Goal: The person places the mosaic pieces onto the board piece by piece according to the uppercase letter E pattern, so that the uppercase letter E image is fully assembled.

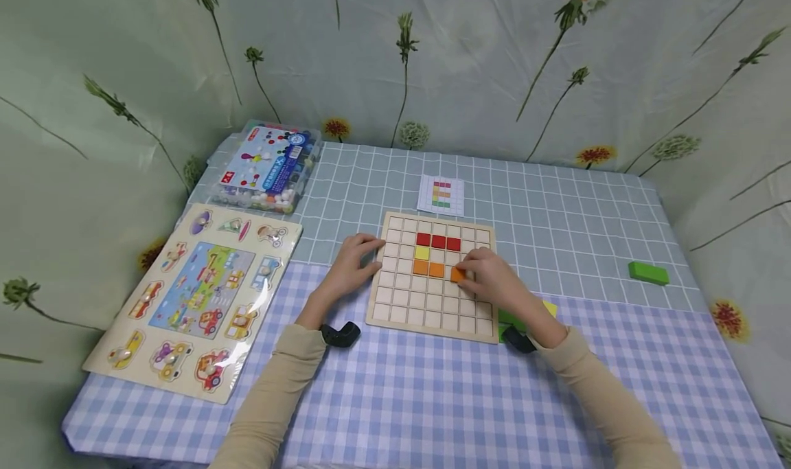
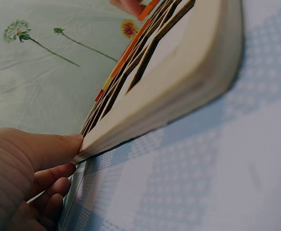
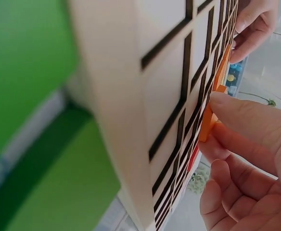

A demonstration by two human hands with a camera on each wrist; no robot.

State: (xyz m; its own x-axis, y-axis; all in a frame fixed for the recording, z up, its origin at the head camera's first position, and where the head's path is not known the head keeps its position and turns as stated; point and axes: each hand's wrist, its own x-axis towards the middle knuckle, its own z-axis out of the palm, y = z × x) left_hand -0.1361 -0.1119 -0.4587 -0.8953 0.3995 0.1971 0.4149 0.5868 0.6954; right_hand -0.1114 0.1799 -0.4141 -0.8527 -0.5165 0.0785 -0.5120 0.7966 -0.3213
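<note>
A wooden grid board [image 1: 395, 297] lies on the table, with red tiles [image 1: 439, 241] in one row, a yellow tile [image 1: 422, 252] below the left one, and two orange tiles [image 1: 428, 268] in the row under that. My right hand [image 1: 494, 277] pinches another orange tile [image 3: 209, 120] between thumb and fingers, tilted over the board just right of the placed pair. Along the board's left edge rests my left hand [image 1: 352, 266]; its thumb and fingertips touch the rim in the left wrist view, fingers loosely bent.
A pattern card [image 1: 441, 195] lies behind the board. Green pieces [image 1: 511, 321] and a yellow piece [image 1: 549, 308] sit by its right edge, partly under my right wrist. A green block [image 1: 648, 273] is far right. At left are a picture puzzle [image 1: 204, 297] and a clear plastic box [image 1: 266, 167].
</note>
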